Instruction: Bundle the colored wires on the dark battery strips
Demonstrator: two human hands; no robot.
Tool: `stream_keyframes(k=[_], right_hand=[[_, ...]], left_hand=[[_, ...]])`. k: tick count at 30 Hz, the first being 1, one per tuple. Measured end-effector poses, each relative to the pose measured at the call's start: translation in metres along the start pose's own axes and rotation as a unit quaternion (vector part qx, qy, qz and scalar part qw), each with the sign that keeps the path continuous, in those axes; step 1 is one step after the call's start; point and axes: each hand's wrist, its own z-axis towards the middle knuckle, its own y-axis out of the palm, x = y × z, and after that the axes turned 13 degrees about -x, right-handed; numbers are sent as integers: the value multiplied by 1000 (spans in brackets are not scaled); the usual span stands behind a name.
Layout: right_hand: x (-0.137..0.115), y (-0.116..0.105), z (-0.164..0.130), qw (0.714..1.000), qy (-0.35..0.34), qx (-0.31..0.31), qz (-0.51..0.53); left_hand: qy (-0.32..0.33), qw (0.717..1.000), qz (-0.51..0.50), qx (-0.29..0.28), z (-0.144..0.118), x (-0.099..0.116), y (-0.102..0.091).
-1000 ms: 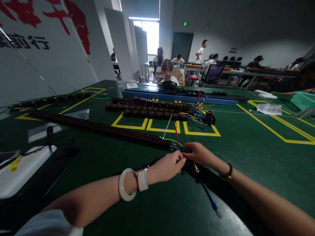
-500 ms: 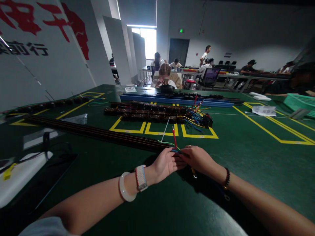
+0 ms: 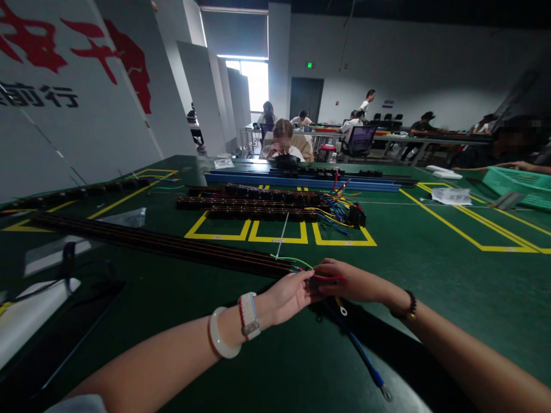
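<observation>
Since half a second ago the red wire point(image 3: 328, 277) has gone from sticking up to lying flat across the right hand point(image 3: 349, 282), and the blue wire point(image 3: 360, 357) with its ring terminal now trails out toward the bottom of the frame again.

Both hands meet just below centre frame, right at the near end of the long dark strip point(image 3: 163, 243) that runs off to the left edge. Left hand point(image 3: 287, 295) has its fingers pinched together on the little wire bundle where it leaves the strip, and the right hand's fingers are closed over the red wire. Thin green wire point(image 3: 293, 260) loops out just above them. A yellow-sleeved ring terminal point(image 3: 342, 310) pokes out under the right hand.

Further up the green tabletop point(image 3: 430, 275) there's a stack of similar dark strips point(image 3: 258, 203) with a tangle of coloured wires at its right end, sitting over yellow taped boxes.

Container-wise: a green plastic crate point(image 3: 516, 186) at the right edge, can't tell what's in it from here. A co-worker's hand rests near it. A clear plastic bag point(image 3: 124, 218) lies at mid left, contents unclear.
</observation>
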Motion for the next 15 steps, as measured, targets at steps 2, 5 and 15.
stream_keyframes(k=[2, 5, 15], right_hand=[[6, -9, -4, 998, -7, -38, 52], [17, -18, -8, 989, 50, -66, 123], [47, -19, -4, 980, 126, 153, -20]], left_hand=[[10, 1000, 4, 14, 0, -1, -1], [15, 1000, 17, 9, 0, -2, -4], [30, 999, 44, 5, -2, -6, -5]])
